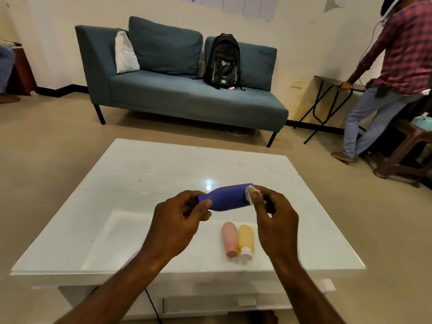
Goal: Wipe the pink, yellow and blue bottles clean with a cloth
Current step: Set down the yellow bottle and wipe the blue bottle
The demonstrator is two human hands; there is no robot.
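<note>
Both ends of the blue bottle (225,198) are pinched: left fingers (205,203) bare, right fingers (259,198) through the cloth (250,192).

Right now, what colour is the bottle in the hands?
The bottle is purplish blue, seen best in the head view.

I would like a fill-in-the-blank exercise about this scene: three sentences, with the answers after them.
1. The left hand holds the blue bottle above the white ____.
2. The right hand presses a small white ____ against it.
3. Exactly ____ bottles lie flat: the pink bottle and the yellow bottle.
Answers: table; cloth; two.
</note>
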